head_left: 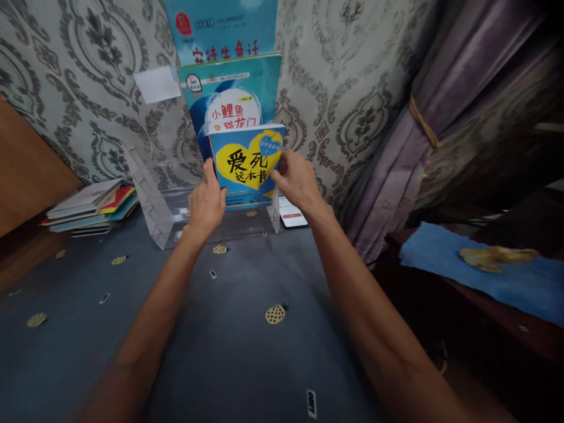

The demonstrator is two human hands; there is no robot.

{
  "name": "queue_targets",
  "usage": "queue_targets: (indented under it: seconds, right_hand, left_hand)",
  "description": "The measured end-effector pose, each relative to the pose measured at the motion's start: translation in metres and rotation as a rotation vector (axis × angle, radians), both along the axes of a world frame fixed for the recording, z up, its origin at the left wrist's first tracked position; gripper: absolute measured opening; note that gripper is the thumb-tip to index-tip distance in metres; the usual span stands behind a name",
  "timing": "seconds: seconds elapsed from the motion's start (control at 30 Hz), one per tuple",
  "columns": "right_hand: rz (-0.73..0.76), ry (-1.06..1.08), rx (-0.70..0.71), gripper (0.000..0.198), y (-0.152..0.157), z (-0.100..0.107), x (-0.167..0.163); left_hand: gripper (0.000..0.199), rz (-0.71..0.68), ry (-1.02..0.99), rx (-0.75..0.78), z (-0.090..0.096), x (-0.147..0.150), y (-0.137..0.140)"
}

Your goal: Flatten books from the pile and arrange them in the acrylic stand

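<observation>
Between my two hands stands a blue book (244, 193) with a yellow heart on its cover. My left hand (206, 200) grips its left edge, fingers behind and thumb in front. At the opposite edge, my right hand (297, 176) pinches the cover's side. The book is upright at the front of a clear acrylic display rack (152, 205). Behind it rises a teal book (233, 94) with a white circle on its cover, its lower part hidden. A taller blue book (224, 29) stands at the back, its top cut off by the frame.
A stack of books and papers (94, 205) lies left of the rack. A phone (291, 214) with a lit screen rests by the rack's right end. Patterned wallpaper is behind; a purple curtain (388, 158) and a blue cloth (440, 249) are on the right.
</observation>
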State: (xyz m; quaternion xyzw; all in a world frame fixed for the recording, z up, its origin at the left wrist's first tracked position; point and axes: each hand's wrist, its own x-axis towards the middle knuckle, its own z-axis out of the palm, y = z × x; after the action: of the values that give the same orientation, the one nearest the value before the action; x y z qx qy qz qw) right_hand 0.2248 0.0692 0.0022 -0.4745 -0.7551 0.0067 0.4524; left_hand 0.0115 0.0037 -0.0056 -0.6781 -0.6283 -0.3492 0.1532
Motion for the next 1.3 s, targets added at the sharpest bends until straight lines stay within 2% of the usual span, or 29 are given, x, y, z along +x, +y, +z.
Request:
queue_targets:
  seconds: [0.1,0.23,0.37,0.5,0.67,1.3]
  right_hand:
    - [-0.058,0.009,-0.037,0.029,-0.008,0.003,-0.003]
    - [-0.089,0.029,-0.097,0.028,-0.018,0.010,-0.005]
    - [-0.092,0.044,-0.126,0.034,-0.019,0.013,-0.003]
    - [-0.118,0.009,-0.137,0.037,-0.021,0.014,-0.005]
    - [-0.162,-0.101,-0.149,0.027,-0.027,0.018,-0.010]
    - [-0.194,-0.044,-0.142,0.027,-0.026,0.015,-0.016]
  left_hand:
    - [0.068,0.058,0.026,0.002,0.003,0.007,-0.006]
    - [0.069,0.062,0.029,0.061,0.007,0.013,-0.012]
    - [0.073,0.114,-0.012,-0.014,0.010,0.016,-0.015]
    - [0.059,0.131,-0.017,-0.131,0.012,0.018,-0.016]
    - [0.038,0.177,-0.001,-0.232,0.012,0.021,-0.016]
    - [0.024,0.208,0.032,-0.228,0.013,0.020,-0.014]
